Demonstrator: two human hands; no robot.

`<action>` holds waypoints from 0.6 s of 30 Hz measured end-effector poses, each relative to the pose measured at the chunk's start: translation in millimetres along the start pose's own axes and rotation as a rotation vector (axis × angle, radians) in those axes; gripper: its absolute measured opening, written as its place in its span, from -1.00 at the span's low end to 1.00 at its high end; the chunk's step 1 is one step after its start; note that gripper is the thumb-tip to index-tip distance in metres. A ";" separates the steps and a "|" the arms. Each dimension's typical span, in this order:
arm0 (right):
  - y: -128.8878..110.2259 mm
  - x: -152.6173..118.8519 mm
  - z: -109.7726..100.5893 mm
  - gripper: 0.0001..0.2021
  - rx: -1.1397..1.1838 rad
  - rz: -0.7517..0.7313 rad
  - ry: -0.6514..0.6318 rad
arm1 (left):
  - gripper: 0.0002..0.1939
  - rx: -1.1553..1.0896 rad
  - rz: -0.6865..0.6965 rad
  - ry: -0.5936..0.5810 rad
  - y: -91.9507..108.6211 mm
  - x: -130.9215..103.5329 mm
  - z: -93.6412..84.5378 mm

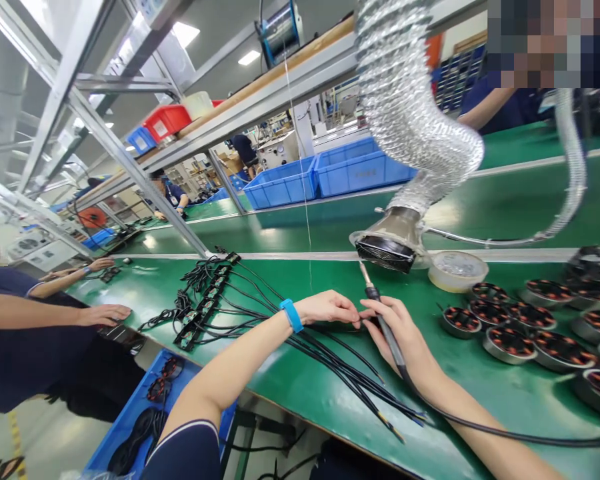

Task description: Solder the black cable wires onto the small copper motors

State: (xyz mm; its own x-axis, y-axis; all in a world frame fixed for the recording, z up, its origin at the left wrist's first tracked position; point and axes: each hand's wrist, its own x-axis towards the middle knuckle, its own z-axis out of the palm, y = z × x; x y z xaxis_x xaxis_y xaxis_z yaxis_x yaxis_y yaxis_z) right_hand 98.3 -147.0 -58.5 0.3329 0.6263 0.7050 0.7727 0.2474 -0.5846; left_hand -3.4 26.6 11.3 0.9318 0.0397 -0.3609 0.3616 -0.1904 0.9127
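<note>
My right hand (399, 328) grips a soldering iron (380, 308) like a pen, tip pointing up toward a fume duct. My left hand (329, 308), with a blue wrist strap, pinches something small at its fingertips against my right hand; what it is stays hidden. Black cables (340, 363) run under both hands across the green table (305, 393). A thin solder wire (307, 220) hangs down from a spool (279, 30) overhead to just behind my hands.
A silver flexible fume duct (410, 127) ends in a nozzle above my hands. Several copper-wound motor stators (525, 330) and a round plastic tub (457, 270) sit right. Circuit boards with cables (205, 307) lie left. Blue bins (320, 177) stand behind. A co-worker's hands (105, 313) rest at left.
</note>
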 end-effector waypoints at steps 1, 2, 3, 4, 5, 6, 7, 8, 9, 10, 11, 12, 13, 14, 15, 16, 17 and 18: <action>0.3 0.5 0.3 -0.64 -0.003 0.000 0.006 | -0.56 -0.010 0.019 0.005 -0.9 0.1 0.1; 0.1 1.1 0.3 -0.64 -0.004 -0.001 0.005 | -0.55 -0.011 0.032 0.010 -1.5 -0.2 0.4; -0.5 1.5 0.1 -0.64 -0.001 -0.005 0.000 | -0.54 -0.002 0.037 0.017 -1.9 -0.7 0.7; -1.3 1.8 -0.3 -0.64 0.003 -0.008 -0.004 | -0.53 0.013 0.036 0.026 -1.9 -1.3 1.0; -2.1 2.0 -0.5 -0.64 0.008 -0.011 -0.008 | -0.53 0.029 0.038 0.036 -1.8 -1.9 1.4; -2.9 1.9 -0.7 -0.63 0.010 -0.012 -0.010 | -0.52 0.044 0.040 0.044 -1.6 -2.4 1.8; -3.6 1.7 -0.8 -0.62 0.009 -0.013 -0.010 | -0.52 0.054 0.046 0.050 -1.3 -2.7 2.2; -4.1 1.3 -0.8 -0.62 0.003 -0.013 -0.009 | -0.53 0.059 0.055 0.053 -1.0 -2.9 2.6; -4.6 0.6 -0.7 -0.61 -0.006 -0.012 -0.009 | -0.53 0.062 0.065 0.054 -0.8 -2.9 3.1; -5.1 -0.1 -0.6 -0.61 -0.012 -0.010 -0.011 | -0.53 0.062 0.074 0.052 -0.8 -2.8 3.8; -5.7 -1.1 -0.5 -0.61 -0.013 -0.008 -0.019 | -0.53 0.061 0.078 0.049 -1.0 -2.7 4.6; -6.4 -2.1 -0.3 -0.62 -0.009 -0.002 -0.025 | -0.54 0.058 0.078 0.045 -1.6 -2.6 5.7; -7.2 -3.1 0.0 -0.63 -0.002 0.007 -0.028 | -0.55 0.047 0.074 0.041 -2.8 -2.3 6.9; -8.0 -4.2 0.4 -0.64 0.004 0.016 -0.024 | -0.57 0.020 0.068 0.037 -4.6 -1.8 8.3; -8.9 -5.2 1.0 -0.65 0.003 0.029 -0.012 | -0.58 -0.026 0.061 0.032 -7.0 -1.0 9.8; -9.8 -6.2 1.7 -0.67 -0.007 0.042 0.003 | -0.59 -0.087 0.053 0.027 -9.8 0.2 11.4; -10.9 -7.1 2.6 -0.69 -0.023 0.054 0.020 | -0.61 -0.156 0.047 0.022 -12.9 1.9 13.1; -12.1 -7.8 3.4 -0.70 -0.043 0.065 0.036 | -0.61 -0.225 0.044 0.024 -16.1 3.8 14.8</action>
State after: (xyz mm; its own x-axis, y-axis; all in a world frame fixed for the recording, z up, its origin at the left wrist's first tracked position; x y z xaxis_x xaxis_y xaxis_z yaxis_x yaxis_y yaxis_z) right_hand 84.5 -152.3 -58.3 0.4019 0.6131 0.6801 0.7707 0.1746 -0.6128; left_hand -6.1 15.3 -7.6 0.9464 0.0596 -0.3174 0.3161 0.0311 0.9482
